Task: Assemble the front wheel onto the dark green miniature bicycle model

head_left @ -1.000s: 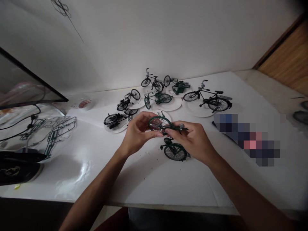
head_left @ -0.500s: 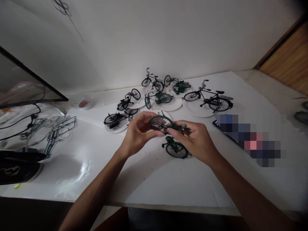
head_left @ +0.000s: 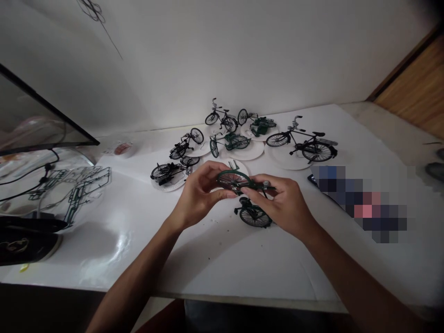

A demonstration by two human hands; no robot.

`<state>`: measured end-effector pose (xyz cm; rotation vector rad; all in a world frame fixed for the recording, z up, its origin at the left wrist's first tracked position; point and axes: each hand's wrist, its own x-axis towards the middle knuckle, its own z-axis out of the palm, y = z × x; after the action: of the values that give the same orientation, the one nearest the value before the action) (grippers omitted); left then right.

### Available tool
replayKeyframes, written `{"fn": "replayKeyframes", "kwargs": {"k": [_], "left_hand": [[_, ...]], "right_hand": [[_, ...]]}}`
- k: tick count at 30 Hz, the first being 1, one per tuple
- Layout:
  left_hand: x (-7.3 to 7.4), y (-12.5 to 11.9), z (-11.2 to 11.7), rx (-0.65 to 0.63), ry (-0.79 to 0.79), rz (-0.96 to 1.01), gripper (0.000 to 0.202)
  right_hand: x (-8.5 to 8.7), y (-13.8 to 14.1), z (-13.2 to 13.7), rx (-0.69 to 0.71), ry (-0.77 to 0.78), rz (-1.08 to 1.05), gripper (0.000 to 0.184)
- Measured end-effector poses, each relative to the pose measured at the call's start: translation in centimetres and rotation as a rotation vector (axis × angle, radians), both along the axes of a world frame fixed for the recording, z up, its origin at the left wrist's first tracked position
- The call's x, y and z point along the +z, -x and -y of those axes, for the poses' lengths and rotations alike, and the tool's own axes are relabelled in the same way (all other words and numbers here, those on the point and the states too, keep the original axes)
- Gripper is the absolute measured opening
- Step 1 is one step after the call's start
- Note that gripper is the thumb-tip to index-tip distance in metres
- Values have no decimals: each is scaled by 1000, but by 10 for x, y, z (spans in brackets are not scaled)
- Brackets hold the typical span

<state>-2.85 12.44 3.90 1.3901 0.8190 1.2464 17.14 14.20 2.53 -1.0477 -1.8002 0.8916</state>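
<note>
A dark green model bicycle [head_left: 255,216] is between my two hands over the white table. Its green-rimmed wheel [head_left: 233,174] is pinched at the left edge by my left hand [head_left: 201,194], thumb below and fingers behind. My right hand [head_left: 284,199] grips the frame close to the hub, its thumb pointing at the wheel and fingers curled behind. Below the right thumb hangs the other wheel with the pedal parts. The joint between wheel and fork is partly covered by my fingertips. Just behind the hands, a paper plate [head_left: 243,165] holds a small green part.
Several finished-looking model bicycles [head_left: 317,144] stand or lie on paper plates towards the wall. Left are green part frames [head_left: 86,185], cables, a black container [head_left: 27,240] and a screen [head_left: 41,115]. A blurred-out phone-like object [head_left: 360,203] lies right. Tiny scraps [head_left: 220,243] dot the table.
The wheel in my left hand has tipped a little flatter towards the camera's line of sight. Both hands keep their grip, and the whole view has shifted slightly.
</note>
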Motion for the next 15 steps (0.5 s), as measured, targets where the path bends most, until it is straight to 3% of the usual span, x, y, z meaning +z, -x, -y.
{"fn": "replayKeyframes", "kwargs": {"k": [15], "left_hand": [[8, -1, 9, 23, -58, -75, 37]], "right_hand": [[3, -4, 1, 16, -112, 57, 15]]}}
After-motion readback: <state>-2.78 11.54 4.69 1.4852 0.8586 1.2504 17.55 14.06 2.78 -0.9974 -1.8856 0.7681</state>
